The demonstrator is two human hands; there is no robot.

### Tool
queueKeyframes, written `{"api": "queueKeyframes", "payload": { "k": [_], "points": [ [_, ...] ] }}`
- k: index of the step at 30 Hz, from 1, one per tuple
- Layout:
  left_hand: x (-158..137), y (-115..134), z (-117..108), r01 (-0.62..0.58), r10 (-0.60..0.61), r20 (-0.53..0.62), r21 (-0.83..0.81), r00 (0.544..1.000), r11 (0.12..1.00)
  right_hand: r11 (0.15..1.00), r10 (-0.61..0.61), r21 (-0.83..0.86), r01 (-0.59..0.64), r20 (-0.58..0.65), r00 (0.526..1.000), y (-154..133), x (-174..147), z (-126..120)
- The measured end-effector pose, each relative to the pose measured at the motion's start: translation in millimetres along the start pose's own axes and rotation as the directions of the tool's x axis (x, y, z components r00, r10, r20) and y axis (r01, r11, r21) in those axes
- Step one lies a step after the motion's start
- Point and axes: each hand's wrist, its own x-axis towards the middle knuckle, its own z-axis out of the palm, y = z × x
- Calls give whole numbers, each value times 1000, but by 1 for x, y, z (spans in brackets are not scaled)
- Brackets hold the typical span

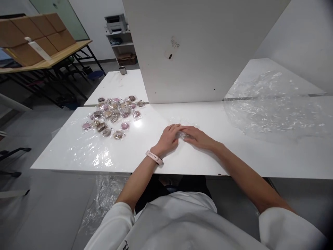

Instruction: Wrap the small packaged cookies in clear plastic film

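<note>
My left hand (168,139), with a pink band at the wrist, rests on the white table with its fingers bent over a crinkled clear plastic packet (184,134). From the other side my right hand (199,137) closes on the same packet, thumb below and fingers above. The fingertips of both hands meet over it, hiding most of what is inside. Clear film also shows just beyond the fingers. To the left lies a loose spread of individually wrapped round cookies (114,113), some brown, some pink, some tan.
A large sheet of clear plastic film (281,114) covers the table's right side. More film (88,149) lies at the left and hangs over the front edge. A white upright panel (187,76) stands behind my hands. A small grey cup (122,70) sits farther back.
</note>
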Motion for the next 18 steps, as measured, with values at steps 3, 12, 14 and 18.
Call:
{"api": "queueKeyframes", "payload": {
  "k": [3, 12, 14, 18],
  "points": [
    [4, -9, -5, 158, -157, 22, -72, 987, 985, 988, 140, 87, -128, -152, 978, -3, -4, 0],
    [29, 2, -4, 544, -553, -43, -131, 832, 829, 914, 307, -137, -381, -381, 872, -8, 17, 0],
    [36, -2, -1, 541, -548, -126, -87, 827, 837, 911, 159, -302, -280, -370, 915, -6, 21, 4],
    [36, -13, 2, 565, -598, -179, -204, 782, 800, 933, 34, -356, -60, -78, 996, 4, 13, 14]
  ]
}}
